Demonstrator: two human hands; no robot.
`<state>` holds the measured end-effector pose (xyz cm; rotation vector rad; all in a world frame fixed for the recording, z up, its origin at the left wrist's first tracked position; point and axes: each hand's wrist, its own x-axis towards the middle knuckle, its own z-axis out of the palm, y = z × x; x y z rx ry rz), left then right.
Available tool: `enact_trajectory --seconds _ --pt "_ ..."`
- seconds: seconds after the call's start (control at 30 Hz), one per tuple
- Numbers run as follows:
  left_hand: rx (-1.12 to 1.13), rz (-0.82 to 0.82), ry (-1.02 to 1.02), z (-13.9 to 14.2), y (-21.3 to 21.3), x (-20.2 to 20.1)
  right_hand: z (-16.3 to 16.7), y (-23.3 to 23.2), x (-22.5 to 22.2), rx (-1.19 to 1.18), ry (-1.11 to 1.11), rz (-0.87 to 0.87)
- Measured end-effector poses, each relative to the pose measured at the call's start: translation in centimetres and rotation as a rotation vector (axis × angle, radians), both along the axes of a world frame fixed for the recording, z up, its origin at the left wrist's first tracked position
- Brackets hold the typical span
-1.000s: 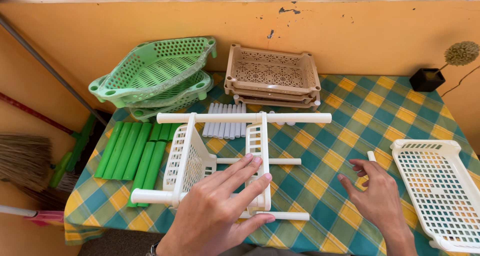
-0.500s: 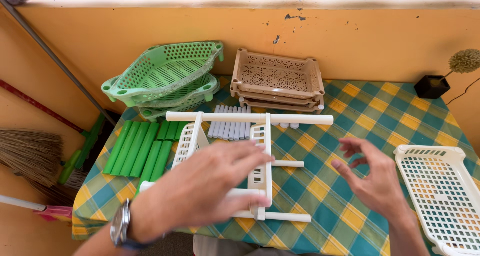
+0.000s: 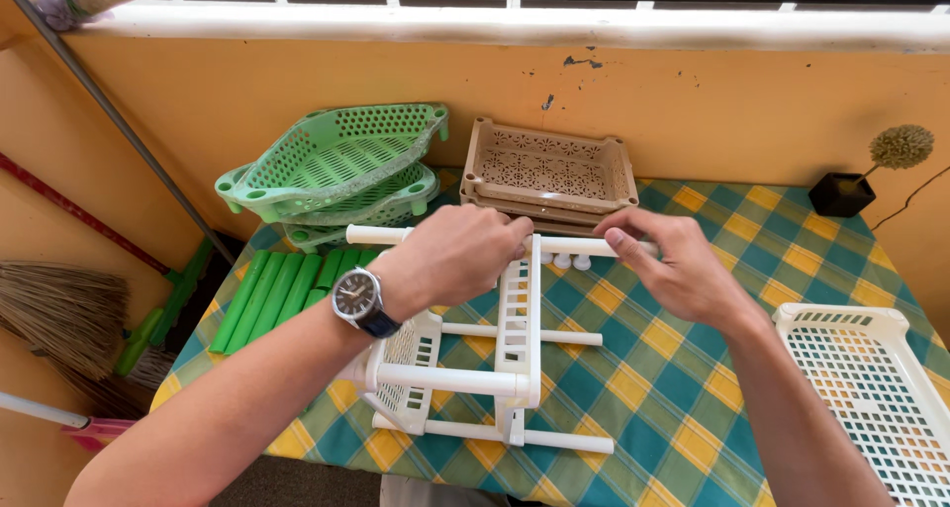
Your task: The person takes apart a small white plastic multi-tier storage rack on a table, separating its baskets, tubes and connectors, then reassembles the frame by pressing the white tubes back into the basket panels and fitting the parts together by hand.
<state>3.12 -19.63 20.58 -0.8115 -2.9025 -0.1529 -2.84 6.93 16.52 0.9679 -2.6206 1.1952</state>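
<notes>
Here, starting at the left edge of the worktop (image 3: pixel 693 388) with its green-and-yellow check cloth, a row of green tubes (image 3: pixel 272 287) lies side by side, long axes running away from the person. Just behind them sits a tilted stack of green baskets (image 3: pixel 336 161), and to its right, against the orange wall, a stack of beige trays (image 3: pixel 549 171).

In the middle stands the half-built white rack (image 3: pixel 465 368): perforated white panels joined by white tubes. Its top tube (image 3: pixel 381 235) runs crosswise, left to right, at the far side of the frame, and that is where both hands meet. The left hand (image 3: pixel 460 255), a wristwatch (image 3: pixel 356 299) on its wrist, comes in from the near left and is curled over the tube near the top of the upright panel (image 3: pixel 520 314), fingers closed on it. The right hand (image 3: pixel 668 265) comes in from the near right, fingers pinched around the right-hand stretch of the same tube, almost touching the left. So the tube's long axis lies across both forearms, with each hand at its own side of the panel joint; neither is plainly nearer. A few small white caps (image 3: pixel 569 262) rest on the cloth just under the tube.

Farther right a white basket (image 3: pixel 871 388) lies flat at the worktop's edge, well apart from the rack, and a small dark pot (image 3: pixel 841 195) stands in the far corner.
</notes>
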Motion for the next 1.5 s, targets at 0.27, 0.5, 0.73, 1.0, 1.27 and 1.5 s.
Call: enact_trajectory --seconds 0.27,0.5,0.73,1.0,1.27,1.5 --pt "0.021 -0.07 0.2 -2.1 -0.5 0.1 -1.4 -0.1 -0.6 -0.054 -0.31 -0.009" --pt "-0.031 -0.062 0.219 -2.2 -0.1 0.0 1.1 0.0 -1.5 0.135 -0.373 0.059" --pt "0.009 -0.046 0.202 -2.3 -0.1 -0.1 2.8 -1.7 -2.3 0.287 -0.557 0.208" --pt "0.033 -0.055 0.172 -1.9 -0.3 0.0 1.4 -1.1 -2.1 0.304 -0.162 0.294" --pt "0.028 -0.057 0.172 -2.3 -0.1 -0.3 0.2 -0.9 -1.1 0.387 0.258 0.208" --pt "0.063 -0.046 0.152 -2.4 -0.1 -0.3 -1.4 -0.6 -1.5 0.4 0.744 0.215"
